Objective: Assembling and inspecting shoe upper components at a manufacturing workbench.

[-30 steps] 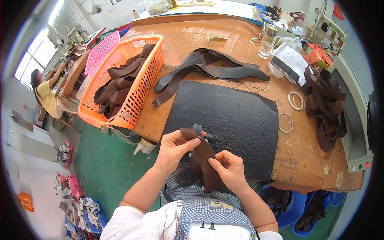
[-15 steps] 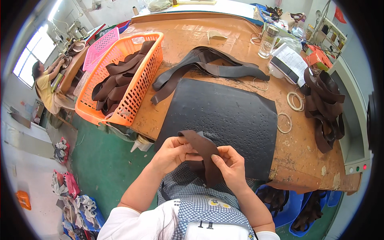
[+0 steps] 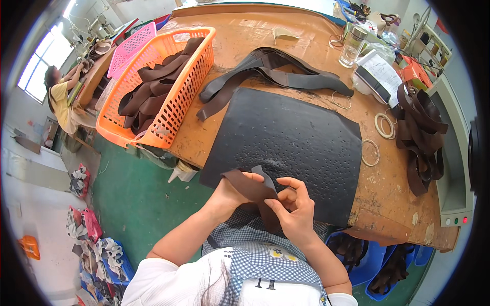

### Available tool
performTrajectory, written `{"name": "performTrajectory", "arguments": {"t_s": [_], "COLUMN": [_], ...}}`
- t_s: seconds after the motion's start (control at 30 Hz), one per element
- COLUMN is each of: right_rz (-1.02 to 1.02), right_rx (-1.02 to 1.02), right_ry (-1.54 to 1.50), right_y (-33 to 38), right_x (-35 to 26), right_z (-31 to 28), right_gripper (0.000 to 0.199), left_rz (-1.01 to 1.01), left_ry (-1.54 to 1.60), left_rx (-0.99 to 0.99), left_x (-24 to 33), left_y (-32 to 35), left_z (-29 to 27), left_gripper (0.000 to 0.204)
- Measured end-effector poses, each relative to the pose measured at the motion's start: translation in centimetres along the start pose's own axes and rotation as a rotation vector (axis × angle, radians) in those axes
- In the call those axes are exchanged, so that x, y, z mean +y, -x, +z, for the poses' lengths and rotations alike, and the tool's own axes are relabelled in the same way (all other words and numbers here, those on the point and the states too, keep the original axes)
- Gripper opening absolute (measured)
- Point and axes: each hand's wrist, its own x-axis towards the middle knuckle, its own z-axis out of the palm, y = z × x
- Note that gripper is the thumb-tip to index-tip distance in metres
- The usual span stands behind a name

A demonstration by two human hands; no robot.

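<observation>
A dark brown leather-like strip [image 3: 251, 186], grey on its other face, is held curved between my hands over the near edge of the black mat [image 3: 286, 135]. My left hand [image 3: 229, 198] is closed round its left part, with the fingers partly hidden behind it. My right hand [image 3: 295, 211] pinches the strip's right edge with the thumb, and its index finger is raised. The lower part of the strip hangs in front of the checked apron [image 3: 232, 239]. More brown and grey strips [image 3: 286, 76] lie folded just beyond the mat.
An orange basket [image 3: 204, 66] of brown strips stands at left, a pink basket [image 3: 145, 34] behind it. Tape rings [image 3: 383, 126], a glass bottle [image 3: 352, 48], a phone [image 3: 375, 81] and a brown strip pile [image 3: 419, 132] are at right. Blue bins [image 3: 365, 278] stand below. A person [image 3: 64, 99] sits far left.
My left fingers have slid further behind the strip, and more of its grey face shows. My right index finger has lifted away from the strip. The view has shifted slightly.
</observation>
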Motion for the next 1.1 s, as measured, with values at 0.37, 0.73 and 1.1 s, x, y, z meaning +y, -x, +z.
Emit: {"name": "performTrajectory", "arguments": {"t_s": [0.37,0.73,1.1], "right_rz": [0.063,0.220,0.178], "right_rx": [0.018,-0.136,-0.159], "right_ry": [-0.010,-0.025,0.029], "right_y": [0.2,0.1,0.1], "right_x": [-0.1,0.0,0.1], "right_z": [-0.1,-0.6,0.0], "right_gripper": [0.041,0.031,0.013], "left_rz": [0.065,0.155,0.243], "left_ry": [0.011,-0.155,-0.190], "left_rx": [-0.005,-0.194,-0.103], "left_x": [0.1,2.3,1.2], "left_y": [0.7,1.4,0.9], "left_z": [-0.1,-1.6,-2.0], "left_gripper": [0.029,0.033,0.016]}}
